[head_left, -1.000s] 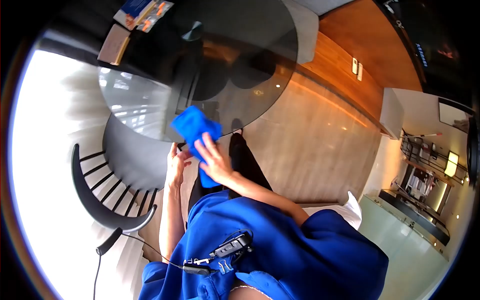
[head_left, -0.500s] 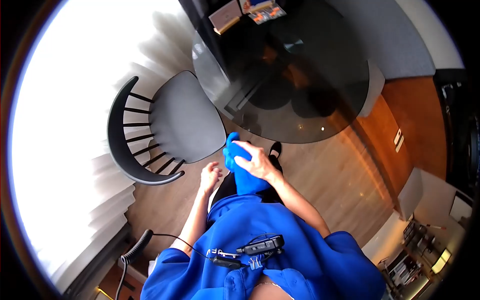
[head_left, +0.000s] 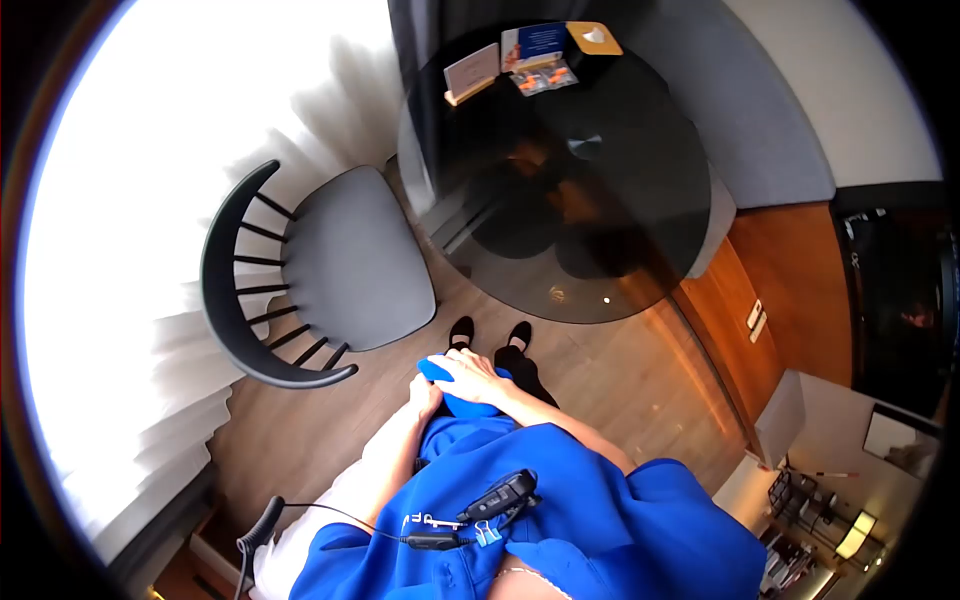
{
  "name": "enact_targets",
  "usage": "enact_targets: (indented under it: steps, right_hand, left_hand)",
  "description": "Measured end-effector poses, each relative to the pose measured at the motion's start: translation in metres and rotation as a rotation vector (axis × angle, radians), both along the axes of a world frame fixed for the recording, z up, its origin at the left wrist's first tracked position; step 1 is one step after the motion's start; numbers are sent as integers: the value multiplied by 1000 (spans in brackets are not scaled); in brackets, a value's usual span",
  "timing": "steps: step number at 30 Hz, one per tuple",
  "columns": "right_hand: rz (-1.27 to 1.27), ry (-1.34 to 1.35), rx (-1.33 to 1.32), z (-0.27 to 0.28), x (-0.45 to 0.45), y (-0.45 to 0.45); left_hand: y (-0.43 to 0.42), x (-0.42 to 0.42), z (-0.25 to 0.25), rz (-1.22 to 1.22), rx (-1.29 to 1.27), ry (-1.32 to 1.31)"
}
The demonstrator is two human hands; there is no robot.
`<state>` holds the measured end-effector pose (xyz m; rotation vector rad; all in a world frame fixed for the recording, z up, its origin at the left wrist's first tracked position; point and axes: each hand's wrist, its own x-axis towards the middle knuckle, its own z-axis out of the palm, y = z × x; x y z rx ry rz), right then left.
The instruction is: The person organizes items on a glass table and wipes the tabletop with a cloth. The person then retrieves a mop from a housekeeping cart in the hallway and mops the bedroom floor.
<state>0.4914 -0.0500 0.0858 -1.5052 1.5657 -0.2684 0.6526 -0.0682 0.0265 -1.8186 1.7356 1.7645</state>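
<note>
A bunched blue cloth (head_left: pixel 465 406) is held in front of my waist. My right hand (head_left: pixel 468 378) lies over its top, fingers bent around it. My left hand (head_left: pixel 425 394) is closed at the cloth's left side, its fingertips partly hidden. A small blue fold (head_left: pixel 432 370) sticks out past the right hand's fingers. Below hangs the blue shirt (head_left: pixel 610 520) I wear, with a black clip-on device (head_left: pixel 503 495) and its cable on the chest.
A dark chair (head_left: pixel 360 260) stands at the left by white curtains (head_left: pixel 130 250). Ahead is a round glass table (head_left: pixel 640 180) bearing card stands (head_left: pixel 472 73), a small packet (head_left: pixel 543 78) and a tissue box (head_left: pixel 595 40). A grey bench (head_left: pixel 770 110) curves behind it. White fabric (head_left: pixel 300 545) lies beside my left arm.
My left hand has come in from apart to meet the cloth. The right hand and cloth have moved down toward my body. The view has shifted, showing more of the tabletop's far side.
</note>
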Motion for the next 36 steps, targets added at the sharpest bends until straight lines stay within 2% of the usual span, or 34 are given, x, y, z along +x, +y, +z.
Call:
enact_targets:
  steps: [1, 3, 4, 5, 6, 7, 8, 9, 10, 11, 12, 13, 15, 16, 17, 18, 19, 20, 22, 23, 25, 26, 27, 28, 29, 30, 31, 32, 33, 34, 35, 36]
  right_hand:
    - [-45, -43, 84, 4, -2, 4]
    - [-158, -33, 145, 2, -22, 20]
    - [-223, -50, 198, 4, -38, 30]
    - [-296, -63, 239, 2, -57, 35]
    - [-418, -31, 179, -25, -68, 59]
    - [-506, 22, 311, -15, -88, 70]
    - [-654, 104, 216, -49, -96, 103]
    - [-789, 144, 220, -54, -110, 129]
    - [-893, 128, 349, -42, -127, 148]
    - [-1040, 212, 330, -76, -132, 184]
    - [-1140, 181, 420, -46, -144, 202]
    - [-1273, 199, 338, -59, -144, 235]
    - [-1514, 151, 287, -69, -144, 293]
    - [-1608, 101, 204, -81, -142, 323]
    - [-1656, 116, 251, -102, -138, 355]
    - [-1702, 126, 302, -117, -134, 386]
    - [-1760, 26, 330, -116, -130, 414]
    - [-1808, -73, 354, -111, -130, 441]
    - [-2199, -401, -24, -103, -117, 488]
    - [-2275, -560, -73, -110, -114, 524]
    - [-2193, -368, -367, -121, -106, 592]
    - [-2082, -205, -124, -104, -109, 626]
    - [-1950, -49, 105, -75, -111, 651]
    - [-1738, 307, 241, -42, -112, 661]
    - [-1506, 364, 528, 9, -121, 663]
    - [-1345, 266, 730, 35, -128, 669]
    - [-1137, 106, 660, 29, -129, 691]
    - [-1006, 71, 677, 69, -135, 685]
    - [-949, -13, 647, 100, -140, 681]
    - [-934, -132, 556, 110, -144, 683]
    - [-984, -169, 430, 72, -128, 707]
    - [-1116, -173, 524, 145, -154, 688]
  left_hand:
    - [5, 6, -23, -13, -45, -33]
    - [15, 21, -65, 11, 47, 33]
    - [12, 17, -61, -13, 50, -3]
    - [1, 2, -28, -197, -133, -62]
    - [-3, -3, -34, -268, -163, -96]
    - [-5, -4, -50, -293, -202, -66]
    - [-11, -13, -41, -351, -197, -46]
    - [-13, -22, -48, -364, -194, 13]
    - [-18, -31, -56, -446, -152, -42]
    - [-20, -41, -66, -477, -169, -20]
    - [-22, -48, -79, -513, -107, -20]
    - [-19, -54, -81, -464, -28, 8]
    - [-15, -75, -99, -613, -76, -113]
    - [-9, -89, -96, -732, -197, -138]
    - [1, -103, -89, -846, -318, -160]
    - [13, -117, -84, -843, -272, -170]
    - [26, -130, -80, -835, -227, -181]
    - [39, -148, -79, -1043, -338, -206]
    - [75, -184, -89, -1016, -365, -317]
    - [96, -198, -92, -1038, -390, -416]
    - [143, -245, -67, -1022, -401, -357]
    - [161, -270, -72, -1153, -448, -339]
    - [183, -295, -55, -1201, -446, -225]
    - [199, -313, -59, -1211, -452, -42]
    - [224, -339, -40, -1339, -518, 0]
    - [250, -363, -1, -1316, -487, 110]
    - [274, -385, 36, -1349, -428, 270]
    - [298, -406, 71, -1376, -365, 432]
    - [317, -424, 100, -1443, -209, 372]
    - [334, -439, 129, -1544, -39, 332]
    - [350, -453, 150, -1641, 138, 289]
    - [368, -465, 159, -1710, 245, 266]
